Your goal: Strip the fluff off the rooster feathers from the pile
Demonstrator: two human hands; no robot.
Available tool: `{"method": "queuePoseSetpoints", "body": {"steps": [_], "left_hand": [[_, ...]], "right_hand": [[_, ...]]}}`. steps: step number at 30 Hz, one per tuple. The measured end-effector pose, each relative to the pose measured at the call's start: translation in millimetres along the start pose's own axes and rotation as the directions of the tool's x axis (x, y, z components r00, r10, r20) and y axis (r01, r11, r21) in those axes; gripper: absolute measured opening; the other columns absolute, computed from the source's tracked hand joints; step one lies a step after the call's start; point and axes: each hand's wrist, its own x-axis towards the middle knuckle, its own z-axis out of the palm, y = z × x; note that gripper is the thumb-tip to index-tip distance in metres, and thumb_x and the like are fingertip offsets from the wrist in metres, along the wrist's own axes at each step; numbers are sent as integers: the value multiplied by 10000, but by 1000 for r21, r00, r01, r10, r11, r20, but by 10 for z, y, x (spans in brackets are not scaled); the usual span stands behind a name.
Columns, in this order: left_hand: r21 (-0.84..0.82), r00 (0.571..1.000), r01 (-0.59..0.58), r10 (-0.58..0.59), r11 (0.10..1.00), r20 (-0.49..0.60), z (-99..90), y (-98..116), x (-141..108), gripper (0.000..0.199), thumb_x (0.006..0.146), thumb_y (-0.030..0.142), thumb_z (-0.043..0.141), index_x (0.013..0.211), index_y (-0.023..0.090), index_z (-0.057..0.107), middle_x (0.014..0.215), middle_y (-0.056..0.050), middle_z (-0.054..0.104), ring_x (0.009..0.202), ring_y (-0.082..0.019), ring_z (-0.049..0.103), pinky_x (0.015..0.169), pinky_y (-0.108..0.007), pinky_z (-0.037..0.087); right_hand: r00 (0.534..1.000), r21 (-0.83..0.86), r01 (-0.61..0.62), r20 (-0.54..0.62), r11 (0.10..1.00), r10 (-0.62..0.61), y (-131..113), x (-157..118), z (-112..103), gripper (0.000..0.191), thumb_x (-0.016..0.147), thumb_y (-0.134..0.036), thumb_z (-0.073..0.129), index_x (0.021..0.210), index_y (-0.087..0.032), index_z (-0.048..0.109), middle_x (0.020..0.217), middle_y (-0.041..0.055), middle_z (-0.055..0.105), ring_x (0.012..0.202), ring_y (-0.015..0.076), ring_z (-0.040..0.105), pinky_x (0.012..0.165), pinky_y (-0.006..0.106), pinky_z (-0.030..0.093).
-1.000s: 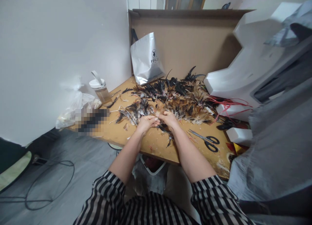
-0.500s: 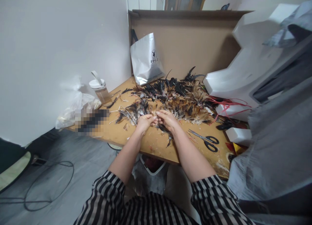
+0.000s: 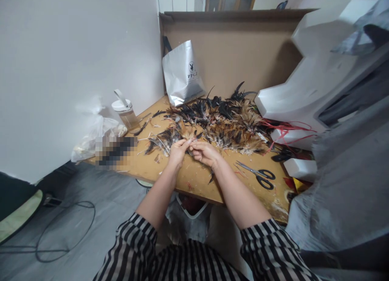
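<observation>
Pinching narrowly, left hand [image 3: 178, 152] and right hand [image 3: 206, 152] hold a small feather bunch [image 3: 189, 132] between their fingertips; feather rows [image 3: 234, 137] lie just beyond this grip, and scissors [image 3: 256, 172] lie to its right.

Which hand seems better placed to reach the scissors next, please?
Probably the right hand: the scissors lie on its side of the table, just outside the right arm. The left hand is farther away, with that arm in between.
</observation>
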Motion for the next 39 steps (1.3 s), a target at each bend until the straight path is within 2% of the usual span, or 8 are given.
{"method": "queuePoseSetpoints", "body": {"steps": [6,9,11,15,24,30,35,39], "left_hand": [[-73,998,64,-63,995,23,31,63,-31,226,608,334,684,621,123,605,848,-66,663,878,-177,595,791,-282,437],[-89,997,80,-79,993,20,33,73,-33,234,600,334,690,651,118,617,855,-74,665,818,-165,607,757,-279,452],[-75,996,94,-93,993,5,28,65,-26,242,588,331,699,657,112,623,829,-77,667,763,-149,611,729,-264,457],[-52,991,133,-133,990,-4,8,43,-15,242,593,321,698,692,110,633,729,-60,663,681,-119,610,650,-215,458],[107,935,241,-260,965,243,24,11,-70,259,621,299,674,770,89,646,718,-99,660,576,-110,597,518,-192,434],[154,957,202,-228,967,178,25,-33,-44,219,619,288,669,713,91,652,654,-81,652,547,-105,586,525,-200,441],[200,974,163,-190,966,124,34,-13,-35,234,615,309,675,685,88,648,610,-73,639,510,-99,566,488,-194,423],[-8,983,184,-184,983,7,-34,27,-1,218,623,294,682,716,102,639,648,-45,633,519,-60,546,461,-148,395]], "right_hand": [[998,14,19,60,1000,-19,-20,-30,-18,177,593,-150,645,761,-133,593,653,-12,536,421,15,322,374,150,188],[999,-123,41,33,991,-38,-15,-23,-32,182,607,-209,648,772,-140,612,646,-6,554,424,28,345,376,160,198],[986,-297,112,-85,948,-143,-13,-1,-46,179,624,-270,644,743,-138,628,621,3,573,426,42,371,385,173,235],[876,-527,254,-230,811,-424,-28,38,-73,238,610,-345,656,722,-135,647,681,30,632,558,95,512,535,215,391],[872,-545,191,-288,816,-396,3,38,-86,295,523,-400,695,583,-137,576,535,-9,562,472,89,457,456,212,358],[845,-526,192,-340,829,-412,61,84,-64,276,497,-357,704,567,-131,562,533,-12,557,465,83,449,448,209,345],[868,-500,213,-297,839,-397,31,80,-102,279,546,-395,681,618,-138,601,558,-9,577,494,91,473,489,218,367],[831,-569,267,-272,777,-485,-108,4,-167,271,594,-383,649,740,-155,660,670,6,629,589,101,520,579,223,395]]}}
